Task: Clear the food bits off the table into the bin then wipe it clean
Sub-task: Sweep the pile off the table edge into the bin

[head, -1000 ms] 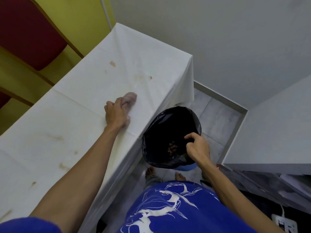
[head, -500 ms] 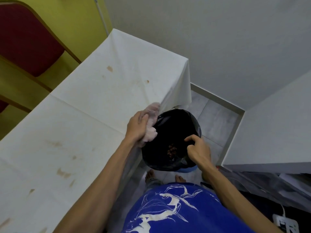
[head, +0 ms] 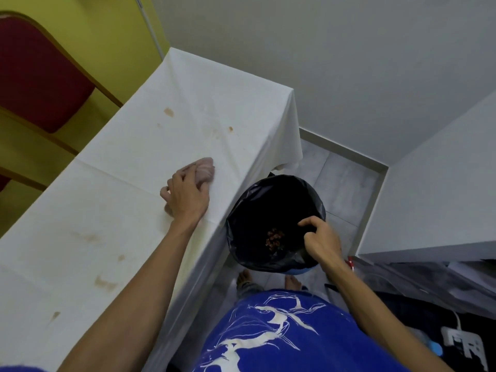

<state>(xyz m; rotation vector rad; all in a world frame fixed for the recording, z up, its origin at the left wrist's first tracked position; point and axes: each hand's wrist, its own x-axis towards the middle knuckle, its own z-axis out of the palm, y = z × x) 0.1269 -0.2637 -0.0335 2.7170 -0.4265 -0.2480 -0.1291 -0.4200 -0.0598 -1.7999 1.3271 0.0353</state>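
A long table under a white cloth runs from the lower left to the far corner and carries brown stains. My left hand grips a crumpled pinkish cloth and presses it on the tabletop near the right edge. Just below that edge hangs a bin with a black liner. My right hand grips its near rim. Brown food bits lie at the bottom of the bin.
A red chair stands against the yellow wall behind the table. A white cabinet rises on the right, with clear plastic items and a power strip on the floor beside it. My bare feet stand on grey tiles.
My left hand, which held the cloth over the bin at the table edge half a second ago, has moved back onto the tabletop. My right hand still holds the bin rim.
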